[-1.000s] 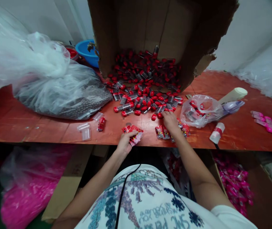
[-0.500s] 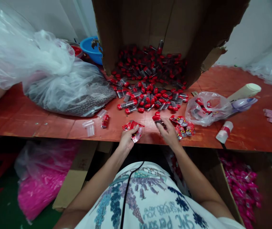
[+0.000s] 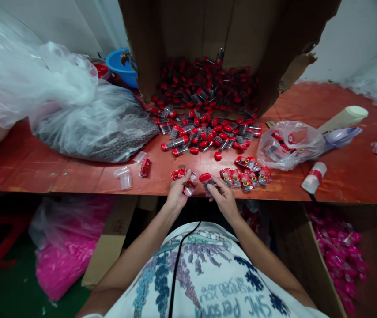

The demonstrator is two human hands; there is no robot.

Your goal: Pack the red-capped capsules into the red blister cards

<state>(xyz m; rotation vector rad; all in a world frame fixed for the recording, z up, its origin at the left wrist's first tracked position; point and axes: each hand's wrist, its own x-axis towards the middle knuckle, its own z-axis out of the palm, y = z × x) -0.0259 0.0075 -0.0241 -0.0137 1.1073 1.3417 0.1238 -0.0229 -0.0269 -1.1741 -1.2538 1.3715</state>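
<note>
Near the table's front edge, my left hand [image 3: 178, 189] is closed on a red printed plastic packet [image 3: 189, 190], its lower part see-through. Close on its right, my right hand [image 3: 224, 198] grips a small clear bottle [image 3: 207, 182] by its lower part. The bottle has a red cap and dark contents, and its cap end points up and away from me. A gap separates bottle and packet. Right of my right hand lie several filled red packets [image 3: 248, 176]. Beyond my hands spreads a heap of similar red-capped bottles [image 3: 205, 132], running back into a cardboard box [image 3: 195, 26].
A plastic bag of dark beads [image 3: 109, 128] lies at left, with empty clear tubes [image 3: 125, 179] and a red roll [image 3: 145, 168] nearer me. Right are a clear bag [image 3: 288, 145] and a pale roll [image 3: 313, 177]. Pink items fill a box [image 3: 334, 256] below the table.
My right hand has moved left and toward me with the bottle, closer to my left hand. Red packets that it had covered now show. The view has shifted slightly.
</note>
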